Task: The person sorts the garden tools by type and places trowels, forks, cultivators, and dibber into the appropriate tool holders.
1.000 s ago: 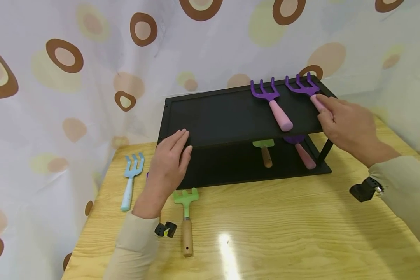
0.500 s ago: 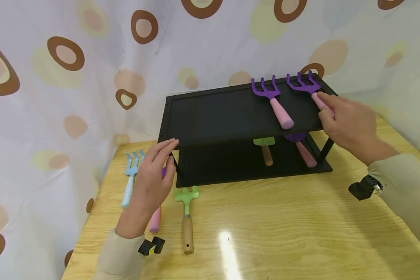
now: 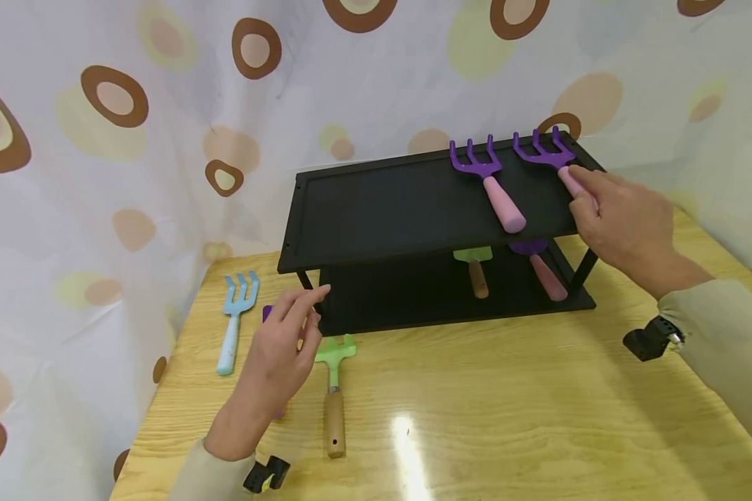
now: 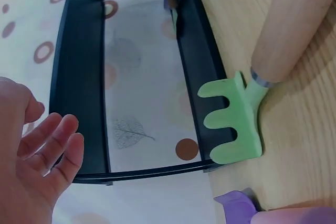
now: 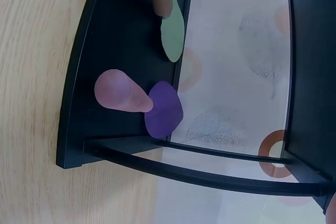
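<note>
Head view: right hand [image 3: 629, 223] pinches the rightmost hand rake [image 3: 553, 159], best released flat; left hand [image 3: 280, 348], loosely curled, holds nothing.

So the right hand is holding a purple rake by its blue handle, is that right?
Almost! The handle isn't blue, it's pink, and the head view shows it. The rest is right: the right hand is holding a purple rake by that handle.

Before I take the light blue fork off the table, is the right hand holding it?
No, the right hand grips a purple fork by its pink handle.
</note>
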The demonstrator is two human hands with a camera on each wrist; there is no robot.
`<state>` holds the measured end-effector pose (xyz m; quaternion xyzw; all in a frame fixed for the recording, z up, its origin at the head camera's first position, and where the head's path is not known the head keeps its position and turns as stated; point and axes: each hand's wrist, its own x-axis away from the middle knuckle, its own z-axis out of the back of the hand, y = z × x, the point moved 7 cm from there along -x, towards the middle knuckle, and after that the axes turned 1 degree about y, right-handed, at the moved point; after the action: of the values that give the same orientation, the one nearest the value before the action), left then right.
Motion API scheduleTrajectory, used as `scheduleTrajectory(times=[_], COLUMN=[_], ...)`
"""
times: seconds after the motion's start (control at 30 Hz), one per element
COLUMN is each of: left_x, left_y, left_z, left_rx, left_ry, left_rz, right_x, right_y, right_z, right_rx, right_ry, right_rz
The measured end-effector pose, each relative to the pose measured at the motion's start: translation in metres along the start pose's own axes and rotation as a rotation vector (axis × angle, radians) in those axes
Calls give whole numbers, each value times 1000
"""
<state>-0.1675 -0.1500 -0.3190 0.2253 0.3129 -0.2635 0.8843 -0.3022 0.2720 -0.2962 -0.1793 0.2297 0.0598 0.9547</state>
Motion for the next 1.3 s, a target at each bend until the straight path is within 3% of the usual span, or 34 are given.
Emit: scheduleTrajectory(times=[0.47, 0.7, 0.93, 1.13, 1.3], left_x=[16, 37, 49, 71, 84], left_y=[-7, -16, -20, -20, -15], left_z=[-29, -40, -45, -58, -64], left_rx=[-72, -89, -79, -129, -90], left_ry=[-222, -407, -486, -716, -798], left_rz=[176, 334, 465, 652, 769], right_x=[-1, -1, 2, 3, 1], right_y=[-2, -2, -4, -5, -4], right_z=[3, 2, 2, 2, 2], right_rx=[21, 24, 17, 16, 20], right_ry=[27, 4, 20, 26, 15], right_rz=[14, 2, 8, 14, 11])
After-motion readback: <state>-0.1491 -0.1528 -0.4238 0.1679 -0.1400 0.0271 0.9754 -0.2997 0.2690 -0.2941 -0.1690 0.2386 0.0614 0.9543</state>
